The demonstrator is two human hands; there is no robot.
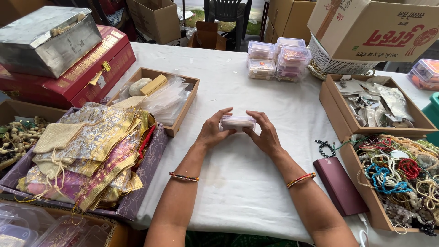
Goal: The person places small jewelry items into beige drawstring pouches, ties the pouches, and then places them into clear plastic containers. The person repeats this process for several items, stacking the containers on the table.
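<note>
Hands meet mid-table: left hand [211, 131] & right hand [264, 135] both curl fingers round small clear plastic box [237, 123], lid looks shut already. Filled boxes stack [277, 59] sits beyond hands; beads tray [366, 201] to right, pouches [89, 155] to left, untouched.

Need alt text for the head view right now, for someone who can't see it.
Both hands, left hand and right hand, hold a small clear plastic box over a white-covered table. Gold-patterned fabric pouches fill a tray on the left; a box of bead strings and a maroon case lie on the right.
</note>
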